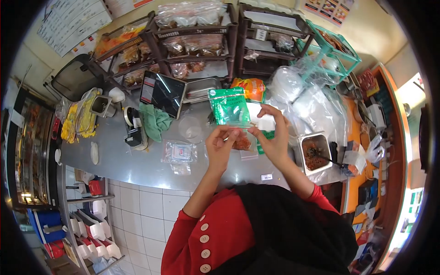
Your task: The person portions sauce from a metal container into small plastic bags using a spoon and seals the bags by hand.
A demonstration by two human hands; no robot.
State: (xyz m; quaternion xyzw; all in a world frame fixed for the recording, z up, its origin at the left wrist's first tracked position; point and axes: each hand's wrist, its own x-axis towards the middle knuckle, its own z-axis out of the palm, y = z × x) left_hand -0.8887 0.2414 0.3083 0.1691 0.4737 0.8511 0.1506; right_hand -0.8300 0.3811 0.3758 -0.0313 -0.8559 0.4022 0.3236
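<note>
My left hand (220, 145) pinches the upper edge of a small clear plastic bag (243, 141) with reddish-brown food inside. At the bag's upper right corner is the thumb of my right hand (276, 140), its index finger raised and curved well apart from the thumb. Just behind the bag stands a green packet of gloves (229, 105), with an orange packet (251, 88) farther back. To the right of my right hand, a metal container (299, 149) holds reddish-brown food and a dark-handled utensil (333, 162). Flat clear bags (180, 152) lie left of my left hand.
A tablet (160, 94) leans at the back, beside a green cloth (156, 121) and a tape dispenser (133, 130). Dark racks (233, 41) with bagged food line the wall. Clear plastic sheeting (321, 110) covers the right side. A small label (266, 177) lies near the front edge.
</note>
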